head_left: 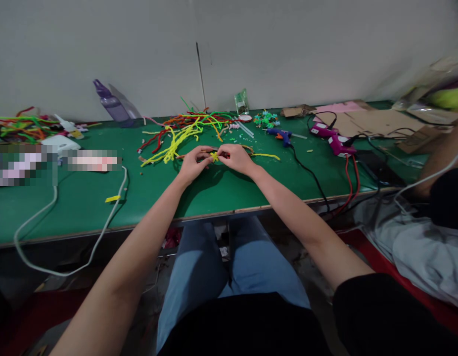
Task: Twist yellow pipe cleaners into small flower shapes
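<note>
Both hands meet over the green table (155, 198), near its middle. Between their fingertips is a small yellow pipe cleaner piece (214, 156), bent into a compact shape. My left hand (196, 163) pinches it from the left with thumb and fingers together. On the other side my right hand (234, 158) closes its fingertips on the same piece. Part of the piece is hidden by the fingers. A yellow strand (266, 156) sticks out to the right beyond my right hand. Just behind and left of the hands lies a loose bunch of yellow pipe cleaners (173, 143).
A purple bottle (115, 110) leans by the wall. Blue glue gun (280, 135), its black cord, and magenta power sockets (342, 145) lie to the right. Cardboard sheets (377, 123) are farther right, near another person's arm (444, 143). A white cable (99, 247) loops over the front edge.
</note>
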`<state>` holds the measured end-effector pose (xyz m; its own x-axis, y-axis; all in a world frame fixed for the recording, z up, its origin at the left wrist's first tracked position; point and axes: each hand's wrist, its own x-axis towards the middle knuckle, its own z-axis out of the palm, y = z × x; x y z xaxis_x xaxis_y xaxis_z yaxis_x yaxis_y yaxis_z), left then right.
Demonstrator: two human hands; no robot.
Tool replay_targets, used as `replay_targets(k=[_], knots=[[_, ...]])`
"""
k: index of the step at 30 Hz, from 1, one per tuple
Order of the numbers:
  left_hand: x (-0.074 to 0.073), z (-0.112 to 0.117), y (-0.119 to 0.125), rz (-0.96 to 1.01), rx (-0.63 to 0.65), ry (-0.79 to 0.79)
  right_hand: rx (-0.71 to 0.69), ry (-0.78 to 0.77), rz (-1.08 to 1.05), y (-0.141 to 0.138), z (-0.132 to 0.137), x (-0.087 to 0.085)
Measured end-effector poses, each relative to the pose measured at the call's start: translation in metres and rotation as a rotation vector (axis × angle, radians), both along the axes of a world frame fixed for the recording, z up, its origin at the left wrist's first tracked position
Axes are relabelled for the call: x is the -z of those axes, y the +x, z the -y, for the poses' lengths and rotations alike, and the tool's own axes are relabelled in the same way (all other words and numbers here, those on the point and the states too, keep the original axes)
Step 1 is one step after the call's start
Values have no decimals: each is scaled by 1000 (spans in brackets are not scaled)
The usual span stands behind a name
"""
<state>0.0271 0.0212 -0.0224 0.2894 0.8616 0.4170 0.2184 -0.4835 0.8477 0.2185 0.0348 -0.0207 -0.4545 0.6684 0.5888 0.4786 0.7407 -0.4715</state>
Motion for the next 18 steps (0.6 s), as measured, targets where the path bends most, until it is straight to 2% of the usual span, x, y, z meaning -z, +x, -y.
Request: replay_targets(k=[3,7,13,18], knots=[[0,-1,0,27,31,-54,13,25,1,0,1,0],[3,-3,0,3,27,-17,-32,3,-30,-1,3,-1],[0,0,1,6,1,7,10,-202,-200,-4,2,-5],[3,-1,1,2,-11,21,-79,-403,-258,-8,-1,-3]])
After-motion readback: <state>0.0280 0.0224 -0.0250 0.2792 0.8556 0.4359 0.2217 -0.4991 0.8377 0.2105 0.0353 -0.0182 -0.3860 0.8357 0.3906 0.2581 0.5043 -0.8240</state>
